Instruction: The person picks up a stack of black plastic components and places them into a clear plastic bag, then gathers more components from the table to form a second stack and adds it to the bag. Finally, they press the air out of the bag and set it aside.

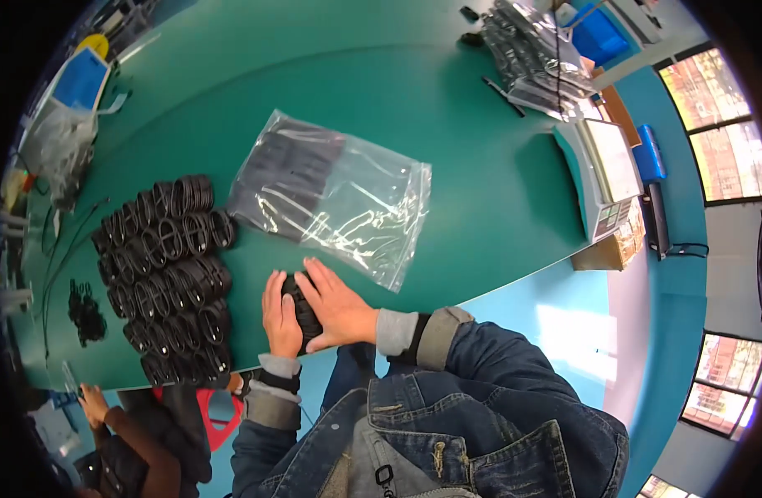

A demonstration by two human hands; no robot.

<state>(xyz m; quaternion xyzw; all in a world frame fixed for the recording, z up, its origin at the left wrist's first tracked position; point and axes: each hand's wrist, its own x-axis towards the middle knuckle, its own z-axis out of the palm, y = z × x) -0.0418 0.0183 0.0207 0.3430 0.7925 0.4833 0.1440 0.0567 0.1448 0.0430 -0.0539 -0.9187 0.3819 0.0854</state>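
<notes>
At the table's near edge, my left hand (281, 319) and my right hand (341, 305) press in from both sides on a small row of coiled black cables (302, 309). My fingers lie along the coils and partly cover them. Just beyond my hands is a clear zip bag (368, 203), lying flat with dark coils packed in its left half. To the left, rows of coiled black cables (169, 278) stand close together on the green table (381, 91).
A small pile of thin black ties or loops (85, 314) lies at the far left, near loose cables. Stacked filled bags (534, 58), a pen (504, 97) and a white box-shaped device (607, 170) are at right. A co-worker's hand (93, 405) shows at lower left.
</notes>
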